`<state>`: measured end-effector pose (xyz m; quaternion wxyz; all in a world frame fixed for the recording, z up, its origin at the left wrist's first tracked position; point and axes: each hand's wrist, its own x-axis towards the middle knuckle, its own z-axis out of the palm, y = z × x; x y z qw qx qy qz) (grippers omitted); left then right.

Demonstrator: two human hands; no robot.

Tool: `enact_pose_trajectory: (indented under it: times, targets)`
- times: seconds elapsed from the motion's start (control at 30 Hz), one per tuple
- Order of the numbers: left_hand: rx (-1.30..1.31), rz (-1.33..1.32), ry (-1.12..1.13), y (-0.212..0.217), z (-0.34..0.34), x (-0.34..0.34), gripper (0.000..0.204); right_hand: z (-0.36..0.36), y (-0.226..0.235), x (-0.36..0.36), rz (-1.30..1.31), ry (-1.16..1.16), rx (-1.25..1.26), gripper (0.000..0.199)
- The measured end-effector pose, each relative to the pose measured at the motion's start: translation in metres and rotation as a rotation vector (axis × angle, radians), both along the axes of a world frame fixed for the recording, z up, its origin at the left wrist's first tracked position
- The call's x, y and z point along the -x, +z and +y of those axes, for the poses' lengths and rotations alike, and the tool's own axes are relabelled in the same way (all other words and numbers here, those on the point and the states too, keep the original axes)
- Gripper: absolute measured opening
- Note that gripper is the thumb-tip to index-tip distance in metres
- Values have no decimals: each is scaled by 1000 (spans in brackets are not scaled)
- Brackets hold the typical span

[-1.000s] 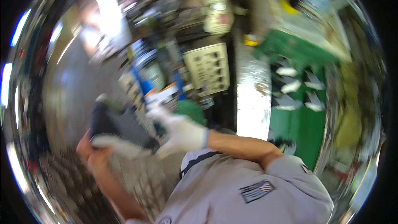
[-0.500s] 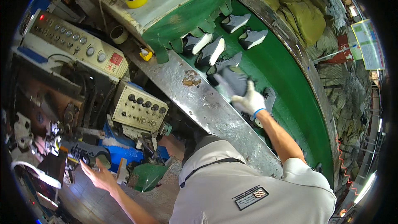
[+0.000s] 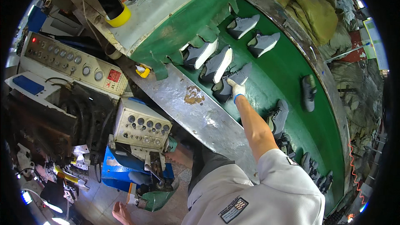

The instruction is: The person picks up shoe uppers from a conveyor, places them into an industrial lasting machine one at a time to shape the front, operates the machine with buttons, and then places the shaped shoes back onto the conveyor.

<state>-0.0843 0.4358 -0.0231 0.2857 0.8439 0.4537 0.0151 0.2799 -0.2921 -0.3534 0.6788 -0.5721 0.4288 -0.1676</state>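
Right hand (image 3: 237, 89) shifted; clasping shoe (image 3: 223, 91)

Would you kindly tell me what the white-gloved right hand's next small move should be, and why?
I would probably draw the white-gloved right hand gently back from the grey shoe with the dark heel: the shoe seems to rest on the smooth green surface, and another grey shoe lies close beside it, so a careless sweep could nudge both.

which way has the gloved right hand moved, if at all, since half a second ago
Yes: the gloved right hand is nearer the brown patch on the metal ledge, having moved toward the green-skirted counter.
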Motion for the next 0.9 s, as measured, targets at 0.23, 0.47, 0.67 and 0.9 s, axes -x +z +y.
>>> enact_pose_trajectory:
  times: [0.23, 0.47, 0.67, 0.9]
  targets:
    - [162, -388, -19, 36, -79, -89, 30, 70, 190, 129, -103, 767, -935, 53]
    - [995, -389, -265, 41, -161, -190, 47, 313, 264, 147, -8, 949, -1238, 34]
    - [950, -450, 177, 85, -72, -152, 26, 450, 377, 128, 107, 1277, -962, 40]
    - [787, -892, 402, 46, 12, -115, 35, 570, 375, 125, -46, 1420, -658, 47]
